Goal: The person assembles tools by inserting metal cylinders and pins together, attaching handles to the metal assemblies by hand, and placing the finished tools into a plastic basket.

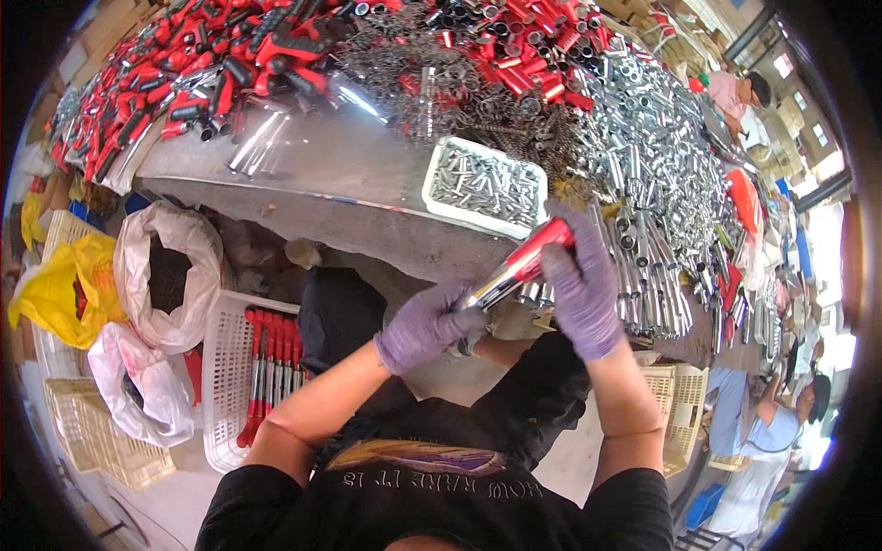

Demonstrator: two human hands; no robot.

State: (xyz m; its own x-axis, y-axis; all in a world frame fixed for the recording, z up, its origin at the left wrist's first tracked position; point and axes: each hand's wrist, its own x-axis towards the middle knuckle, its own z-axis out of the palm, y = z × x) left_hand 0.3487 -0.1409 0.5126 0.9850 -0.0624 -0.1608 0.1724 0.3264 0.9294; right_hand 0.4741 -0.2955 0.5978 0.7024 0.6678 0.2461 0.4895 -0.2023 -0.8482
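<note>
Gloved in purple, my left hand (pixel 424 326) is closed round the chrome lower end of a red-and-chrome tube (pixel 511 273). My right hand (pixel 585 289) grips its red upper end, with the fingers wrapped over it. The tube slants up to the right between both hands, in front of the table edge. Just beyond it, on the table, a white tray (pixel 432 188) holds many small metal pins. Part of the tube is hidden by my fingers, so its exact kind cannot be told.
Red-and-black handles (pixel 285 50), dark wire springs (pixel 413 78), red sleeves (pixel 533 69) and chrome tubes (pixel 652 138) heap the table. At left stand a white basket (pixel 217 395) with red-ended chrome tools, white sacks (pixel 184 241) and a yellow bag (pixel 78 285). Two people work at right.
</note>
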